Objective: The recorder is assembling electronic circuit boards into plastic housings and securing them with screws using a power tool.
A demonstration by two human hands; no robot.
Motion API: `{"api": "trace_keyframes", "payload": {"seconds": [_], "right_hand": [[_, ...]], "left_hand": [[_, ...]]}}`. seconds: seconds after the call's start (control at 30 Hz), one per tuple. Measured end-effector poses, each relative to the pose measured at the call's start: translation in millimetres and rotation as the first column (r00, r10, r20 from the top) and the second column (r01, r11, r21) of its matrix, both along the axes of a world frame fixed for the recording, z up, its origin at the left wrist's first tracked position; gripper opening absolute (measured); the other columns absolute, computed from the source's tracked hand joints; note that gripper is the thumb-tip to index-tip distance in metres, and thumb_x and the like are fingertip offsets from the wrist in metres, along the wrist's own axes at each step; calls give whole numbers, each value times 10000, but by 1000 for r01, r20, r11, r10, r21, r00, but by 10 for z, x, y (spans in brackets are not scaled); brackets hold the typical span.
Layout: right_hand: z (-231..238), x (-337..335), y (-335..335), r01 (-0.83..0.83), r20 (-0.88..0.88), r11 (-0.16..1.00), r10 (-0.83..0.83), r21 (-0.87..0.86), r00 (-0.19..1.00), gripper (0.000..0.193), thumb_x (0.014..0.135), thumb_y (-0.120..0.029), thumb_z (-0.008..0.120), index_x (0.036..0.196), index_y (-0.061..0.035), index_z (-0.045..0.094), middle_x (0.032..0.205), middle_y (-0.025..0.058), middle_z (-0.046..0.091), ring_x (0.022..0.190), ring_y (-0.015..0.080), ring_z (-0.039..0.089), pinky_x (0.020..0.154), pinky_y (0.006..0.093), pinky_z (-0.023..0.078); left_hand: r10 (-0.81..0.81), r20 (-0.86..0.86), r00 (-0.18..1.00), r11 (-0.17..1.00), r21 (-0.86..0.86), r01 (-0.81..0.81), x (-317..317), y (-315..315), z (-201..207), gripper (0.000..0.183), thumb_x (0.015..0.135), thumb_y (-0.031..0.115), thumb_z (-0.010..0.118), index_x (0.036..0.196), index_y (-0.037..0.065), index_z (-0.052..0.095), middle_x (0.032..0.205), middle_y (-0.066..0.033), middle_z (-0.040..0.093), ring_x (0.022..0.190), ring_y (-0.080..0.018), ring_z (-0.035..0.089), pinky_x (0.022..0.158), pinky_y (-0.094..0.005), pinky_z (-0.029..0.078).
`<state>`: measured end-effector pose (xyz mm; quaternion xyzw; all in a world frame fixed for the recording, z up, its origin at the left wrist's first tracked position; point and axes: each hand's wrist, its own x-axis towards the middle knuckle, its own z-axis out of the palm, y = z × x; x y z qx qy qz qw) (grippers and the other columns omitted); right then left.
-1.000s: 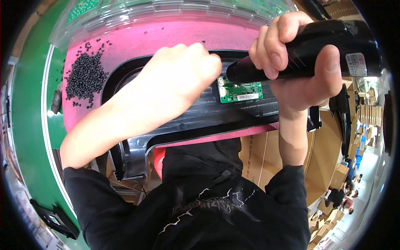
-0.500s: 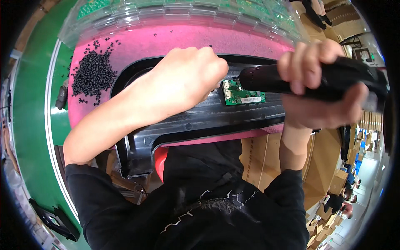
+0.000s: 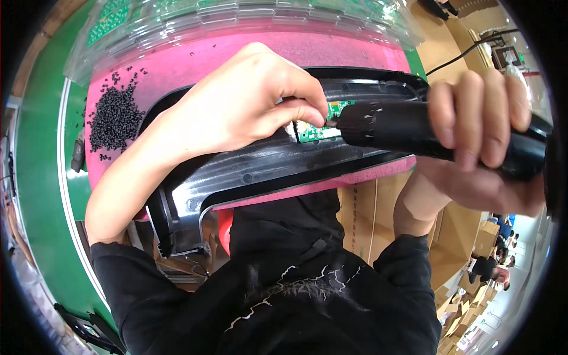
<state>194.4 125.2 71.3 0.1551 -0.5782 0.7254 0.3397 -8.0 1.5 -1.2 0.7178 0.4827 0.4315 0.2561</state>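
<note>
My right hand (image 3: 479,130) is wrapped round a black electric screwdriver (image 3: 390,125), held nearly level with its nose pointing left. Thumb and forefinger of my left hand (image 3: 254,100) are pinched together right at the screwdriver's tip. Whatever they hold there is too small to make out. Just below the fingertips, a green circuit board (image 3: 310,132) lies on a long black plastic housing (image 3: 266,165), partly covered by the hand and the tool. The housing is curved, with a raised rim and a leg bending toward me at its left end.
A heap of small black screws (image 3: 115,118) lies on the pink mat (image 3: 171,59) to the left. Clear plastic trays (image 3: 236,21) with green boards line the back. Cardboard (image 3: 378,213) stands at the right, and other people (image 3: 485,269) are farther off.
My left fist has come to the screwdriver's tip and now shows a thumb-and-forefinger pinch. The screwdriver has swung closer to level, and my right hand sits slightly lower and farther right.
</note>
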Motion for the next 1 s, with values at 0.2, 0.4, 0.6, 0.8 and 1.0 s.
{"api": "trace_keyframes", "payload": {"seconds": [0.2,0.4,0.6,0.8,1.0], "right_hand": [[-280,-131,29,-90,142,988,72,123,987,624,871,-660,601,1073,-77,503,799,-24,564,611,77,528,610,256,428],[-287,-186,-169,82,338,995,-96,56,936,636,857,-671,631,1025,-73,495,740,-19,559,581,82,503,570,257,409],[-273,-282,-176,-44,397,985,-26,165,918,660,826,-697,655,987,-81,482,720,-24,546,552,79,467,541,246,379],[-310,-240,-138,-1,200,998,-13,70,980,620,848,-666,622,974,-77,474,733,-17,526,564,90,465,551,252,376],[-314,-236,-170,-14,216,997,-3,77,976,632,849,-675,621,994,-76,479,740,-10,539,572,93,486,573,259,393]], "left_hand": [[239,-186,953,967,137,-215,17,3,-35,133,911,107,683,884,-24,680,750,-140,657,701,-284,657,636,-355,507],[320,-221,921,947,99,-305,42,15,-41,288,949,164,631,764,-46,561,666,-202,533,645,-372,568,605,-431,437],[354,-156,922,921,231,-315,45,-4,-153,179,938,155,619,922,-19,580,795,-199,594,783,-404,582,712,-461,458],[366,-257,894,918,257,-302,10,-23,-186,187,942,164,622,926,-17,581,800,-191,598,814,-393,597,738,-452,470],[354,-273,895,929,211,-303,1,-29,-187,185,943,178,624,934,-3,592,823,-177,607,834,-381,602,758,-446,476]]}}
